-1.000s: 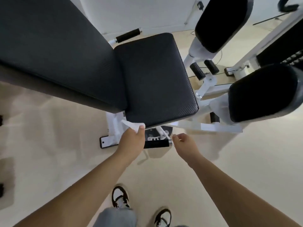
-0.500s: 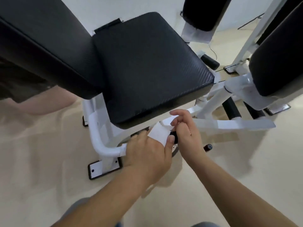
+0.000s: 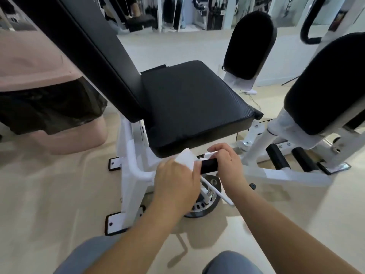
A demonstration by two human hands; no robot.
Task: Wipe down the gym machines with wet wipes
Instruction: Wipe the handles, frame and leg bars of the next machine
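Wet wipe (image 3: 185,161) at the black handle (image 3: 209,166) just below the machine seat (image 3: 193,103).
Near, the left hand (image 3: 177,180) closes its grip on the folded white wet wipe, pressed against the left end of the short, matte, cylindrical handle; the right hand (image 3: 227,165) wraps its grip round the right end. Beyond, the flat, finely textured seat rests on a white tube frame (image 3: 131,155). Far left, a rounded pink bin (image 3: 59,143) holds a crinkled black bag (image 3: 49,107), contents hidden.

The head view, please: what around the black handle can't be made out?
In the head view:
- black handle: right end hidden under the right hand, left end under the wet wipe.
- wet wipe: mostly covered by the left hand.
- metal disc: partly behind the left hand.
- far machines: blurred, too small.
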